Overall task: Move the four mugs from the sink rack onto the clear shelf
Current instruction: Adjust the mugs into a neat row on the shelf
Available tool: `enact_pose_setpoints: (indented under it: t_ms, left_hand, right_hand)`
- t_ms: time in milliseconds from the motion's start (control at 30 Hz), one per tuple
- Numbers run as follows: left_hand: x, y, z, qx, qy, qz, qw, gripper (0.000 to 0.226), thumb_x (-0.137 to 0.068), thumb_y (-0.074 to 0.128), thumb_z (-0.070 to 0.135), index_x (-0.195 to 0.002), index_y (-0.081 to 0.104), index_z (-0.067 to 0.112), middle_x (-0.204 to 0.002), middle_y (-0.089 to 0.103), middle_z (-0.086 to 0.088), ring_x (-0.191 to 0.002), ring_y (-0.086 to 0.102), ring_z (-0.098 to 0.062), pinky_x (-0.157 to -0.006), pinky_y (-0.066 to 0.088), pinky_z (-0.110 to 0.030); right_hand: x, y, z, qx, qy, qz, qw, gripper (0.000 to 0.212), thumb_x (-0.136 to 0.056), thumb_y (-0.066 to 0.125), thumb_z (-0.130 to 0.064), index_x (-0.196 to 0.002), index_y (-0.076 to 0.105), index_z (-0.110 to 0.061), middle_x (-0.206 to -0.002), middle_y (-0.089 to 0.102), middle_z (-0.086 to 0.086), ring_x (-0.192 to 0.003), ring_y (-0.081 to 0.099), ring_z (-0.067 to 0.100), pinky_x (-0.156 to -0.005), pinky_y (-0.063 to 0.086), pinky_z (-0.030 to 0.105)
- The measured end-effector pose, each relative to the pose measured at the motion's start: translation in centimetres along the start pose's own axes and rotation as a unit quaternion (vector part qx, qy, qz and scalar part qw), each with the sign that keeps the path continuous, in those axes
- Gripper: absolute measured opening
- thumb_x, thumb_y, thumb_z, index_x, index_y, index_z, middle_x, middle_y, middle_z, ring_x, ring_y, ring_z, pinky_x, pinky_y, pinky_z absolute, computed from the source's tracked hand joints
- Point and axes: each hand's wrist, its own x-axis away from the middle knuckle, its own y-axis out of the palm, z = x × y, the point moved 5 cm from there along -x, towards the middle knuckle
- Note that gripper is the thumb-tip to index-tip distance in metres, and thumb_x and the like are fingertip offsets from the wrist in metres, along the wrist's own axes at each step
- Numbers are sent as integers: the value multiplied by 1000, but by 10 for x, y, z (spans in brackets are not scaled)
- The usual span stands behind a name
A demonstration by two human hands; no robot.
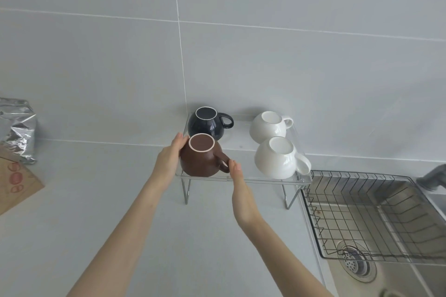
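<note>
Several mugs stand upside down on the clear shelf [260, 179] against the tiled wall. A dark navy mug [206, 126] is at the back left and a brown mug [200, 160] at the front left. Two white mugs fill the right side, one behind [269, 126] and one in front [277, 159]. My left hand [170, 158] cups the brown mug's left side. My right hand [237, 173] touches its handle with the fingertips. The wire sink rack [362, 214] over the sink holds no mugs.
A steel sink [386, 279] with a drain lies at the lower right, and a grey faucet part [432, 177] juts in at the right edge. A silver foil bag [17, 127] and a brown paper bag [17, 185] sit at the left on the grey counter.
</note>
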Motion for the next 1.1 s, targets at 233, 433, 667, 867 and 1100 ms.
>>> enact_pose_setpoints:
  t_ms: [233,433,667,867,1100]
  left_hand:
    - [15,5,-5,37,7,12,999,26,-80,34,57,-86,57,46,-118,51,10,-113,44,-9,-98,28,-25]
    - [19,9,-14,65,7,34,997,48,-93,29,46,-129,49,21,-119,45,11,-114,40,-7,-99,27,-25]
    - [23,16,-15,100,11,51,994,41,-93,29,45,-123,51,26,-122,48,12,-114,41,-4,-96,27,-23]
    - [16,9,-6,95,4,75,993,39,-93,26,45,-99,61,29,-120,54,3,-110,44,-9,-94,26,-24]
    - [-26,12,30,73,21,-5,997,58,-95,16,42,-138,37,9,-150,35,-5,-140,29,-16,-117,17,-30]
  right_hand:
    - [-12,-7,-9,17,18,-35,999,42,-93,8,-54,-128,31,-50,-129,25,-26,-130,16,-2,-104,9,23]
    - [-25,-14,-18,-12,7,-57,998,40,-94,6,-52,-112,42,-56,-121,29,-40,-140,14,8,-120,6,39]
    - [-33,-15,-11,-19,-2,-55,998,40,-95,7,-51,-119,38,-53,-129,30,-39,-135,18,3,-119,7,34]
    - [-47,-34,-12,-62,9,10,998,53,-96,16,-46,-134,42,-20,-147,37,-6,-138,29,13,-120,14,38]
    - [-108,-45,-47,-58,-13,22,998,54,-96,14,-46,-143,27,-21,-154,26,-5,-142,21,10,-120,11,35]
